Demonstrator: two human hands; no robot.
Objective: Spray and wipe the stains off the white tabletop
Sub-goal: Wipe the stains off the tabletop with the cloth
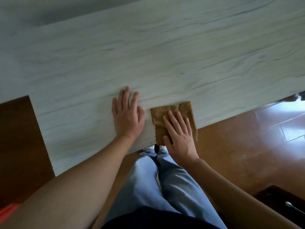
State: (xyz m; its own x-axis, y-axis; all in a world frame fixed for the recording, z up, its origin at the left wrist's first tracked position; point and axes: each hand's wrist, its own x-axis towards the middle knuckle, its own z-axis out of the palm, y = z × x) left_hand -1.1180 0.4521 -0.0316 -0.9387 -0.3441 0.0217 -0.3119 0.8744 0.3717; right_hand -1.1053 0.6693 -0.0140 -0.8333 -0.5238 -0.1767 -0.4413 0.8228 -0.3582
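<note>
The white wood-grain tabletop (148,55) fills the upper part of the head view. A folded brown cloth (178,111) lies at the table's near edge, and its lower right corner hangs slightly over that edge. My right hand (179,136) presses flat on the cloth, fingers spread. Just left of the cloth, my left hand (127,116) rests flat on the bare tabletop with nothing in it. No spray bottle is in view. I see no distinct stains on the surface.
My legs in light blue trousers (156,187) stand below the table edge. Glossy brown floor (247,146) lies to the right, and a dark brown surface (18,138) sits at the left. A dark object (283,202) is at the bottom right.
</note>
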